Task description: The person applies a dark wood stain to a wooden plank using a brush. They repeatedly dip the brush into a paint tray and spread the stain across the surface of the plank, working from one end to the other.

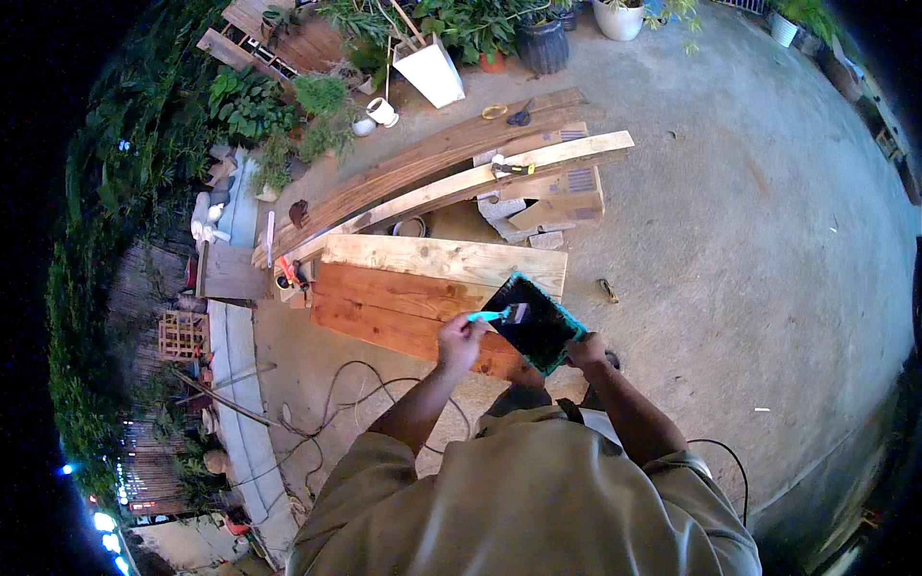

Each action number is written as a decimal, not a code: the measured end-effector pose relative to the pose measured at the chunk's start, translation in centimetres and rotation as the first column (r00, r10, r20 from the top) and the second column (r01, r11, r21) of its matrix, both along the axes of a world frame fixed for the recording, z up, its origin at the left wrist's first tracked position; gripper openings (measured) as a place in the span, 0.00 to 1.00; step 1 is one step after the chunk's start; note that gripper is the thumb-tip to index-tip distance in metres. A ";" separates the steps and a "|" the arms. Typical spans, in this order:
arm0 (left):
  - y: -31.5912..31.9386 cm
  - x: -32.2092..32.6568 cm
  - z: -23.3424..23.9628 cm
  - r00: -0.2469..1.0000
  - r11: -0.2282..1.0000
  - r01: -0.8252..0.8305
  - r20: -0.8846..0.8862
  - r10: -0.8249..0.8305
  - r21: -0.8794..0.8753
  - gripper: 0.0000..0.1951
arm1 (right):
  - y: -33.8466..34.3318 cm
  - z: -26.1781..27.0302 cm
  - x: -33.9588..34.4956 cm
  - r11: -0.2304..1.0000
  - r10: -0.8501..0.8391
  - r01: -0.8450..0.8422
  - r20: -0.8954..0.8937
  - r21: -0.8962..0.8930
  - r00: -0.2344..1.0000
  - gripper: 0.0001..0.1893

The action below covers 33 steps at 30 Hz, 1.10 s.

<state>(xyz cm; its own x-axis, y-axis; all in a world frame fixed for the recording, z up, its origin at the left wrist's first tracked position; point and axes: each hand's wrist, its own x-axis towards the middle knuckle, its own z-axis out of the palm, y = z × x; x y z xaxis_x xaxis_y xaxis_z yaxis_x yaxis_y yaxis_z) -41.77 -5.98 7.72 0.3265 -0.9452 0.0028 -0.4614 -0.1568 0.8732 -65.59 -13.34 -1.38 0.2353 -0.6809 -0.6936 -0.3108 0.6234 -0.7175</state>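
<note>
My left hand (459,344) grips the turquoise handle of a paintbrush (490,316). The brush head is over the dark inside of a paint tray (524,333); whether the bristles touch it I cannot tell. My right hand (587,350) holds that tray, with its turquoise rim, by the near right corner. Under the tray lies a panel of wooden boards. Its nearer boards (382,306) carry a reddish-brown stain, while the far board (439,253) is pale bare wood. Part of the panel's right end is hidden by the tray.
Beyond the panel, long planks (432,162) lie with a yellow-and-black-handled tool (513,169) and scissors (520,115) on them. Cardboard (569,194) and concrete blocks (504,209) sit under their right end. A cable (328,417) loops across the concrete floor at left. Potted plants (544,47) stand behind.
</note>
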 end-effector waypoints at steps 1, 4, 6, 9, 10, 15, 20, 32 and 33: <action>0.1 1.2 -1.1 0.900 0.967 -0.245 -0.353 0.255 0.072 0.06 | -0.1 -1.3 0.0 1.000 0.003 -0.003 -0.046 0.010 0.999 0.09; 0.8 4.8 -4.7 0.647 0.849 -0.502 -0.579 0.497 0.168 0.05 | -0.2 -4.8 -1.0 0.997 0.038 -0.050 -0.187 -0.058 0.982 0.09; 1.4 6.8 -8.0 0.594 0.807 -0.554 -0.582 0.556 0.205 0.04 | -0.4 -5.4 -1.9 0.986 0.069 -0.109 -0.282 -0.130 0.957 0.09; 1.6 7.2 -12.4 0.498 0.735 -0.633 -0.598 0.628 0.244 0.04 | -0.2 -3.9 -3.9 0.998 -0.065 0.058 -0.254 -0.037 0.965 0.09; 1.8 7.2 -14.0 0.458 0.707 -0.668 -0.621 0.636 0.232 0.04 | -0.1 -5.3 -5.0 0.995 -0.086 0.068 -0.262 -0.076 0.961 0.10; 4.1 11.1 -19.2 0.518 0.668 -0.736 -0.546 0.659 0.107 0.03 | -0.4 -7.1 -7.3 0.987 -0.137 0.110 -0.269 -0.116 0.953 0.10; 4.1 8.0 -13.0 0.839 0.865 -0.500 0.221 0.497 -0.048 0.07 | -0.1 -4.1 -8.3 0.973 -0.225 0.221 -0.058 -0.061 0.973 0.07; 4.1 5.2 -13.1 0.907 0.916 -0.395 0.131 0.401 -0.073 0.06 | -0.1 -1.6 -8.4 0.933 -0.361 0.359 0.106 0.036 0.927 0.06; 4.7 7.4 -13.6 0.890 0.892 -0.427 0.105 0.444 -0.150 0.06 | -0.1 -2.7 -8.9 0.932 -0.363 0.361 0.106 0.036 0.926 0.06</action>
